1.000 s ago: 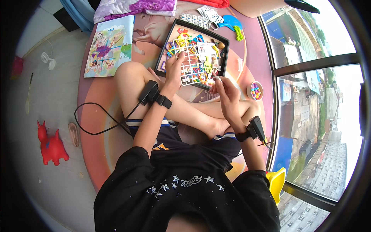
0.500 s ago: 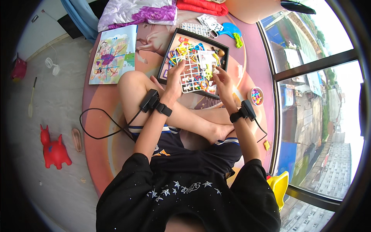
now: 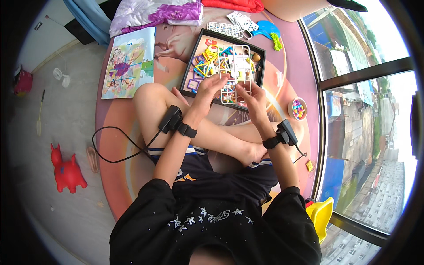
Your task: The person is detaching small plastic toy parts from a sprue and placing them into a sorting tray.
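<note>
Over the tray, both my hands hold a white plastic grid frame [image 3: 235, 47] of thin bars, its length pointing away from me. My left hand [image 3: 209, 92] is at its lower left side, with the fingertips on the bars. At the lower right, my right hand [image 3: 256, 100] grips it, thumb on the near face. Underneath lies a black-rimmed tray [image 3: 188, 69] full of small plastic pieces, including yellow shapes [image 3: 204, 68] and a purple square ring [image 3: 193, 85]. The grid and my hands partly hide the tray's contents.
Left of the tray lies a colourful picture book [image 3: 128, 66]. Behind it are another white grid [image 3: 224, 29], a blue toy [image 3: 267, 28] and a green piece [image 3: 276, 42]. A cup of coloured beads [image 3: 298, 109] stands at right, near the window. A cable [image 3: 106, 159] loops from my left wrist.
The white grid has shifted right and turned more upright. My right hand has moved onto it, where before it was beside it. My left hand has slid right along with it.
</note>
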`<state>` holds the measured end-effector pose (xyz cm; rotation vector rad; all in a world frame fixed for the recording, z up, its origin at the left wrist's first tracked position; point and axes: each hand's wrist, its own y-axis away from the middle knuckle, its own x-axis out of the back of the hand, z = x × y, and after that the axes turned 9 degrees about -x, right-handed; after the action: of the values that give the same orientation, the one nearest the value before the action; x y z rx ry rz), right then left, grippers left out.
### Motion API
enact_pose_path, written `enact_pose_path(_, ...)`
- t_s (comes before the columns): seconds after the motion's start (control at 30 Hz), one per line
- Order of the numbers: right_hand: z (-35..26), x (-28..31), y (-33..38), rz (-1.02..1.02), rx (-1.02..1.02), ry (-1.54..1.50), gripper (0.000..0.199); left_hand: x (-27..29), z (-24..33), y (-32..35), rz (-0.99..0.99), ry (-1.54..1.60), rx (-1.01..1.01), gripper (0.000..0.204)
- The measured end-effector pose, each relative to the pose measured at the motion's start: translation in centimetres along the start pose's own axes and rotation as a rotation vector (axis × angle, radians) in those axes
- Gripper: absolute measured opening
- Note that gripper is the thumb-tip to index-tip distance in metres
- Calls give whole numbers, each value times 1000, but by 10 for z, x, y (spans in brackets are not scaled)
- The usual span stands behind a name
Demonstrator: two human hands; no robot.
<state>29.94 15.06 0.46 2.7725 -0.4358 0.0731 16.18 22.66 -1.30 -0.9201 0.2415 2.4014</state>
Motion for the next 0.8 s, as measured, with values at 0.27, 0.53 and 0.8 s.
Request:
enact_pose_path(0.27, 3, 11, -5, 191, 119, 39, 24, 11, -14, -2, 5, -363, 0, 16)
enact_pose_path(0.53, 7, 7, 2, 164, 124, 83, 21, 6, -15, -3, -120, -529, -38, 24)
enact_pose_path(0.8, 22, 2, -3, 214, 209, 197, 20, 14, -24, -3, -66, -613, -201, 20)
